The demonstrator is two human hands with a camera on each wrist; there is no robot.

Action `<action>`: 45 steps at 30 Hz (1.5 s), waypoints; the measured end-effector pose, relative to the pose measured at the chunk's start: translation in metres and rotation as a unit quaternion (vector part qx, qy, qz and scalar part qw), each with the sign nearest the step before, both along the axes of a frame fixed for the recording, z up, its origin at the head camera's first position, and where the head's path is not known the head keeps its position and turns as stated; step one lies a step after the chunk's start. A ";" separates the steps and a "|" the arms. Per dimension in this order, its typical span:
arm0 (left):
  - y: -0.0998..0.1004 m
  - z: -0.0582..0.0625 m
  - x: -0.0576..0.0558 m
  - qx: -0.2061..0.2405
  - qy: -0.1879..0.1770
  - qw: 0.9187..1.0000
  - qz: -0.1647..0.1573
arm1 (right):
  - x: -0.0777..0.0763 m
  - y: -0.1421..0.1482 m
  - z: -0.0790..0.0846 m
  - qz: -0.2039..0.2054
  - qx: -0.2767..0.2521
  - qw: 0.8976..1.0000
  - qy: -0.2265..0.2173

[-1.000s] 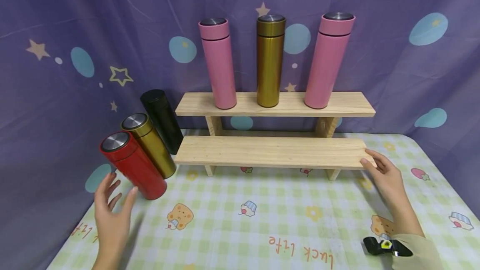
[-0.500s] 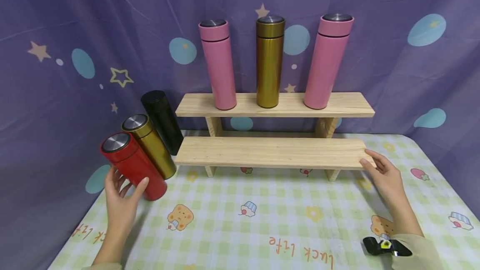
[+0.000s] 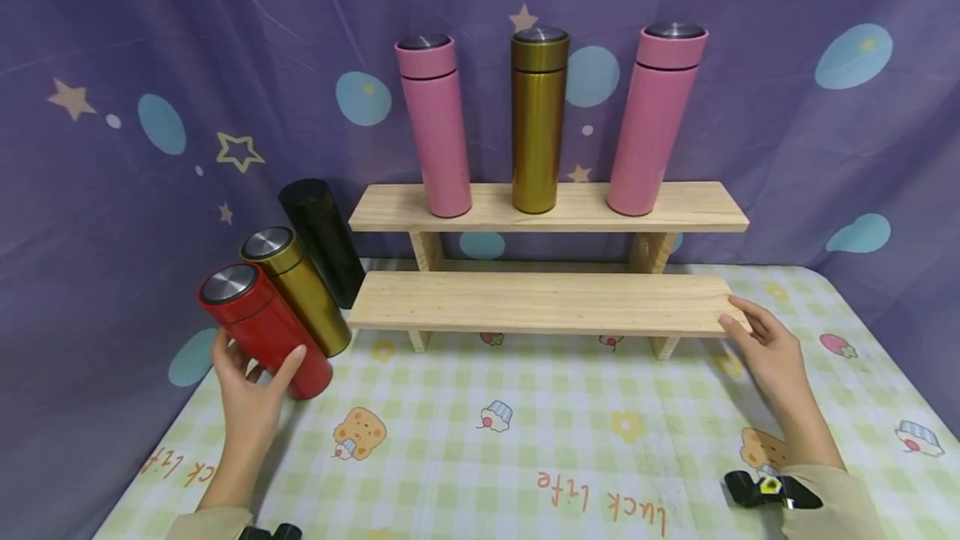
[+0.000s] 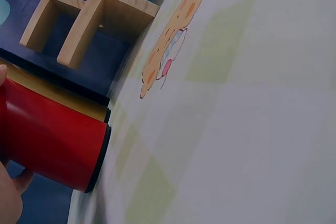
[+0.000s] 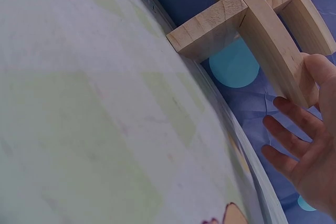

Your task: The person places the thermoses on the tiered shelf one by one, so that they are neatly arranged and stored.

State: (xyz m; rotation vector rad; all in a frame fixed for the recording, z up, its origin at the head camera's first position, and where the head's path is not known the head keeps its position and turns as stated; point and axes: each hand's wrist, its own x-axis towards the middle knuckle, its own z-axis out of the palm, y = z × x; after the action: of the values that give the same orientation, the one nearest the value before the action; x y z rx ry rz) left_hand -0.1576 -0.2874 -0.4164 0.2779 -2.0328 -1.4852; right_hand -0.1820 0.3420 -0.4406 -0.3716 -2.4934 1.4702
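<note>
My left hand (image 3: 251, 407) holds a red thermos bottle (image 3: 273, 327) by its lower half, thumb on the near side and fingers round the far left. The bottle's steel-topped lid faces up; in the left wrist view its dark base (image 4: 100, 158) is close over the tablecloth. At the right, my right hand (image 3: 776, 357) grips the end of the lower board of a two-tier wooden shelf (image 3: 540, 302). In the right wrist view its thumb (image 5: 317, 68) lies on top of the board while the index fingertip meets the underside.
A gold thermos (image 3: 300, 294) and a black one (image 3: 326, 240) stand just behind the red bottle. On the upper board are two pink thermoses (image 3: 437, 136) (image 3: 656, 132) with a gold one (image 3: 538, 132) between them. A purple curtain (image 3: 787, 148) hangs behind the checked tablecloth (image 3: 450, 482).
My left hand has moved right and forward from beside the red thermos bottle and taken hold of it. The bottle stands at the same spot; my right hand has stayed on the shelf's end.
</note>
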 end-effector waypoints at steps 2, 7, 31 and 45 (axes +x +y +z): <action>0.000 -0.001 0.000 0.001 0.001 1.000 -0.001 | 0.000 -0.001 0.001 0.002 0.000 1.000 0.003; -0.001 -0.001 -0.001 0.001 0.003 1.000 0.004 | -0.002 -0.001 0.001 0.004 -0.004 1.000 0.010; -0.001 -0.005 -0.001 0.000 0.024 0.999 0.031 | -0.001 -0.001 0.002 0.004 0.002 1.000 -0.005; 0.014 0.009 0.010 0.055 0.055 0.997 0.026 | 0.000 0.001 0.000 0.005 0.002 1.000 -0.006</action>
State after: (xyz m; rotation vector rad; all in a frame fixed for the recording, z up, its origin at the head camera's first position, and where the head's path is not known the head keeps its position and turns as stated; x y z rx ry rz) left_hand -0.1479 -0.2736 -0.4072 0.2839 -1.8484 -1.5479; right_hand -0.1819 0.3428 -0.4402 -0.3677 -2.5104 1.4719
